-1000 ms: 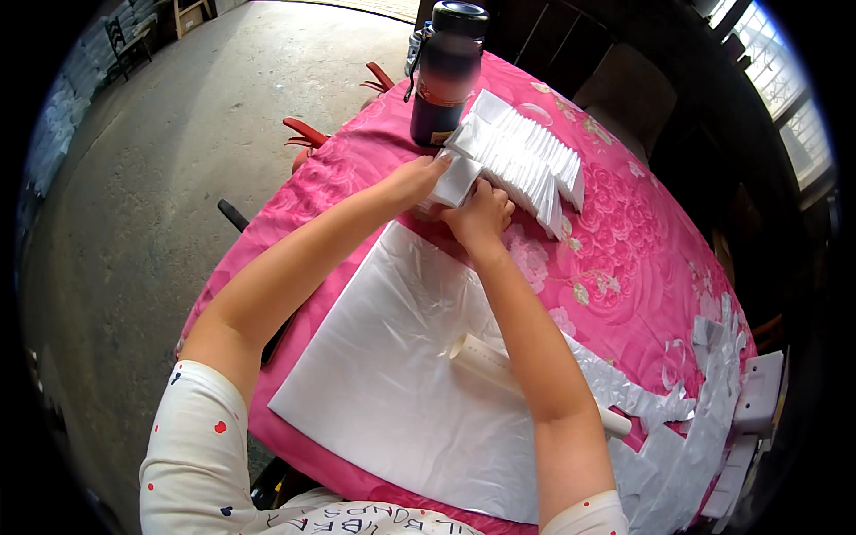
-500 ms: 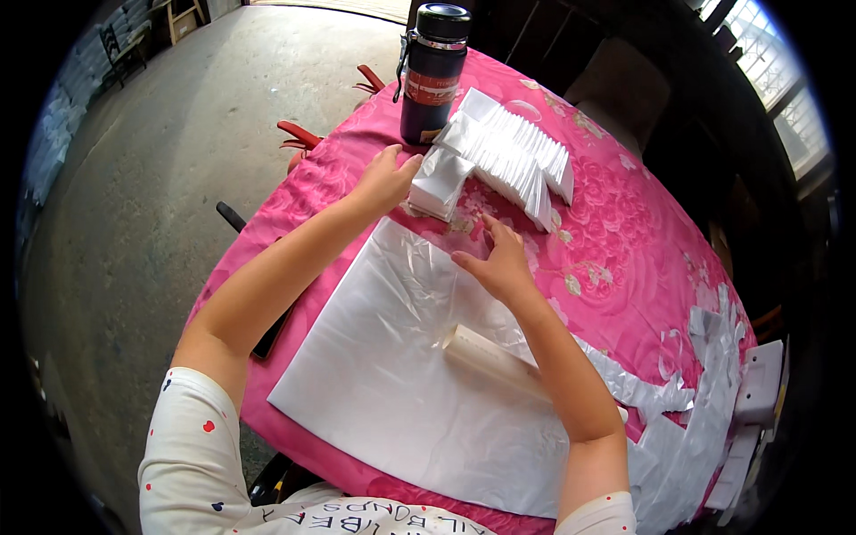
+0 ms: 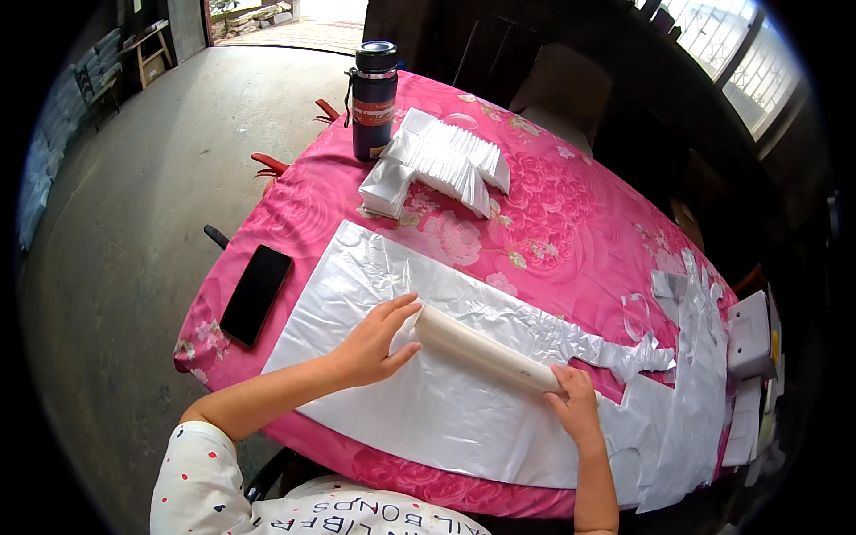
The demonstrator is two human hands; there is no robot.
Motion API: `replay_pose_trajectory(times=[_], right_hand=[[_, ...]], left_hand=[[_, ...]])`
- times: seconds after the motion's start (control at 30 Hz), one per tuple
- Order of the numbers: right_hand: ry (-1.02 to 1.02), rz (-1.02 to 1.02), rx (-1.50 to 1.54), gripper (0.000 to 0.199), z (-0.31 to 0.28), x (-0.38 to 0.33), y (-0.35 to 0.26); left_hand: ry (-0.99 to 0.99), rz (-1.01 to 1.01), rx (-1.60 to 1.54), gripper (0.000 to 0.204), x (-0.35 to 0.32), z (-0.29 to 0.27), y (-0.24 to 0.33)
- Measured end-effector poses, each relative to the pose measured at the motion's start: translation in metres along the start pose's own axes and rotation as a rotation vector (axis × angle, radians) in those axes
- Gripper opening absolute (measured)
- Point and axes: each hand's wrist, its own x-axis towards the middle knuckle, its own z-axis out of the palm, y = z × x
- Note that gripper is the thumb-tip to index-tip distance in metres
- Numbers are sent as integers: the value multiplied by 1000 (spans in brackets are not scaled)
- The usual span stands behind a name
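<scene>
A pale, whitish tube (image 3: 486, 355) lies slantwise over a flat sheet of white plastic film (image 3: 419, 419). My right hand (image 3: 577, 406) is closed round the tube's right end, thumb on the near side. At the other end my left hand (image 3: 370, 346) is held with thumb and fingers apart, its fingertips beside the tube's left end. Whether those fingertips touch the tube is hard to see. Beyond the sheet sits a bundle of folded white plastic (image 3: 437, 160), fanned out in many layers.
A dark flask (image 3: 374, 107) stands upright behind the bundle. On the left of the pink flowered tablecloth (image 3: 571, 196) lies a black phone (image 3: 256, 296). Torn white plastic strips (image 3: 687, 357) spread at the right, near a white box (image 3: 749, 334). Red chair parts (image 3: 268, 166) show past the left edge.
Both hands have drawn back from beside the folded bundle to the tube. My right hand has taken hold of its right end. The view has shifted, and the phone now shows fully.
</scene>
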Motion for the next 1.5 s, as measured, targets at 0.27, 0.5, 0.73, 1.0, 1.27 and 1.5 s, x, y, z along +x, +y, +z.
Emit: replay_pose_trajectory(times=[0.27, 0.5, 0.73, 1.0, 1.27, 1.5], right_hand=[[6, -114, 36, 51, 25, 47, -16], [-31, -66, 42, 48, 24, 53, -26], [-112, 155, 141, 53, 37, -44, -71], [-9, -73, 92, 47, 44, -106, -46], [170, 198, -302, 46, -26, -158, 126], [494, 702, -372, 31, -63, -243, 216]], left_hand=[[181, -42, -3, 54, -52, 33, 28], [147, -64, 157, 56, -90, 15, 31], [-156, 15, 73, 66, -69, 60, 55], [-289, 265, 164, 72, -37, 129, 85], [-192, 267, -61, 76, -38, 168, 98], [-383, 304, 74, 75, -43, 179, 117]])
